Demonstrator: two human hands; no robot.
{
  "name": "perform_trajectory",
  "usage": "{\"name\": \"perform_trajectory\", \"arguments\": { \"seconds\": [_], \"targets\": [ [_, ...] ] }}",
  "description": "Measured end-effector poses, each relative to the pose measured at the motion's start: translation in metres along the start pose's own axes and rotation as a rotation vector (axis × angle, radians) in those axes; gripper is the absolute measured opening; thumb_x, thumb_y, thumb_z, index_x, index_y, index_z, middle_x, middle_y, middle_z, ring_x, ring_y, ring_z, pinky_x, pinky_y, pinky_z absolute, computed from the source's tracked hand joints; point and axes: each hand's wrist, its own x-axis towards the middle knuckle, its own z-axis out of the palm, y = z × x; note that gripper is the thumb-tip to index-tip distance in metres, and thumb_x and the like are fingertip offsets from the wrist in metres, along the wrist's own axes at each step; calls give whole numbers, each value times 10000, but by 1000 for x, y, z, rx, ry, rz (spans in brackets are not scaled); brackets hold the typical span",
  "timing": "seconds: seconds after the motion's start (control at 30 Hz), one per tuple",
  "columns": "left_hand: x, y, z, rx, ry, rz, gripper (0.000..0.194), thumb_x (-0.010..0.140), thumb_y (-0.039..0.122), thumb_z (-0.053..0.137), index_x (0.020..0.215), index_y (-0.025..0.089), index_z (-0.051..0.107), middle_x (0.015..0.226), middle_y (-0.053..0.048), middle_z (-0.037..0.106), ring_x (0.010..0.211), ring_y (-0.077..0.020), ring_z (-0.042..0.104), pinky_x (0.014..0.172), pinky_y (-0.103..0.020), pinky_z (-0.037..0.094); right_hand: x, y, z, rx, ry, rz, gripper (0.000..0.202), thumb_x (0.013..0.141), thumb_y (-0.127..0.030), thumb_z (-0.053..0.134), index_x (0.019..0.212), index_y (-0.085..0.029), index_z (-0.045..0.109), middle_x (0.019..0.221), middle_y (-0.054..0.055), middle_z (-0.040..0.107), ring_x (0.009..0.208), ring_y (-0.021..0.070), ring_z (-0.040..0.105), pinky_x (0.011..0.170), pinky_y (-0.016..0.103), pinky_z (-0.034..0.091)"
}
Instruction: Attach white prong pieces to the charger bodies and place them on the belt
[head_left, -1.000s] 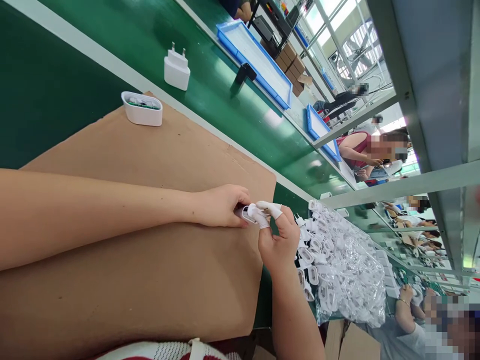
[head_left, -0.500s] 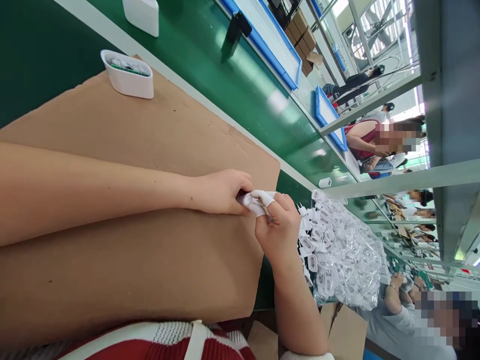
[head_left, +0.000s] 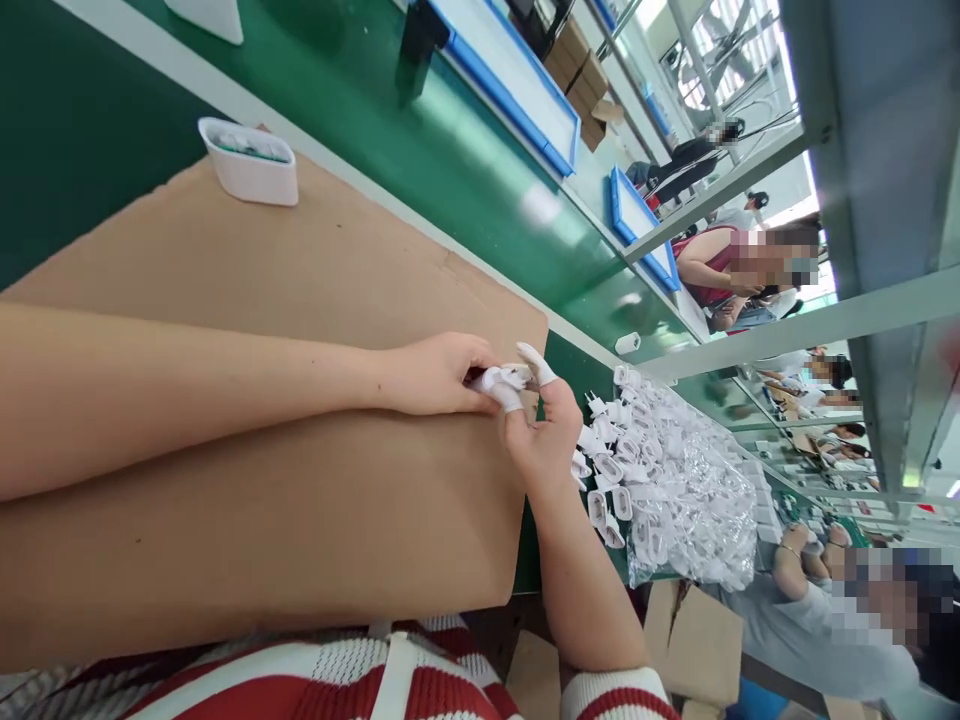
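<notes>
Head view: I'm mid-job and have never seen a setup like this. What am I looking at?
There is no machine here, just a person's two hands, seen from a camera worn on the head, looking forward and down; the scene appears tilted. The left hand holds a small white plastic piece, mostly hidden by fingers. The right hand, with white finger covers, works close against it; its exact grip is unclear. Below them lies a flat brown cardboard sheet on a green tabletop. At the sheet's far edge stands an open white oval housing with green parts inside. Beyond the right hand lies a heap of white plastic housings, partly in clear plastic.
</notes>
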Motion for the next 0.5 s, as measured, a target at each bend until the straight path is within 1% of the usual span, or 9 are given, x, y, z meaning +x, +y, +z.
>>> {"name": "perform_trajectory", "arguments": {
  "seconds": [0.03,0.07,0.13,0.17,0.2,0.27,0.37,0.43,0.5],
  "targets": [
    [0,-1,0,-51,-13,-17,281,749,442,726,879,193,734,907,-24,695,824,-221,646,722,-303,478,-2,1,2,56,17,44,344,930,-256,654,1273,-255,629,992,43,741,930,221,698,897,391,561],
    [-1,-2,1,-118,-20,-34,356,741,439,743,1006,202,739,965,-24,715,856,-225,659,752,-308,498,-4,1,4,106,29,78,405,924,-266,680,1318,-264,587,1047,43,735,955,212,704,921,389,565],
    [-2,-1,2,-250,-15,-55,564,718,430,780,1228,213,676,1060,-31,733,906,-230,678,806,-327,532,-6,4,3,174,55,96,464,904,-267,714,1336,-272,543,1176,60,684,998,198,700,934,382,572],
    [-3,0,2,-302,-7,-59,621,710,429,792,1272,208,647,1082,-40,736,921,-233,684,826,-342,546,-6,5,1,204,68,85,468,897,-265,721,1326,-270,534,1235,74,645,1021,195,693,938,382,574],
    [-4,3,1,-342,1,-62,632,703,429,803,1267,197,640,1083,-52,738,926,-238,689,836,-359,557,-5,6,-3,239,66,67,478,890,-264,728,1323,-267,525,1276,86,610,1046,196,683,946,387,576],
    [-6,12,-2,-407,-1,-67,551,710,428,815,1174,174,662,1064,-73,742,934,-247,700,846,-384,574,-3,8,-14,298,4,16,534,857,-267,769,1329,-264,518,1307,100,575,1122,217,657,986,413,571],
    [-9,31,-9,-527,-38,-64,483,733,419,836,1117,173,677,1079,-84,754,968,-249,714,871,-394,590,0,5,-33,254,-87,-93,577,798,-249,824,1318,-284,578,1334,105,569,1245,271,600,1063,475,537],
    [-12,43,-12,-579,-63,-67,484,744,415,849,1133,180,681,1093,-86,764,992,-250,722,883,-390,599,1,1,-42,203,-48,-154,514,825,-198,772,1304,-307,620,1333,97,572,1249,275,596,1066,486,534],
    [-16,51,-12,-601,-59,-68,501,754,424,853,1152,179,673,1110,-97,767,1008,-261,728,886,-394,610,-1,-5,-47,211,24,-173,483,856,-162,705,1308,-318,634,1304,91,580,1195,259,623,1028,469,555]
  ]
}}
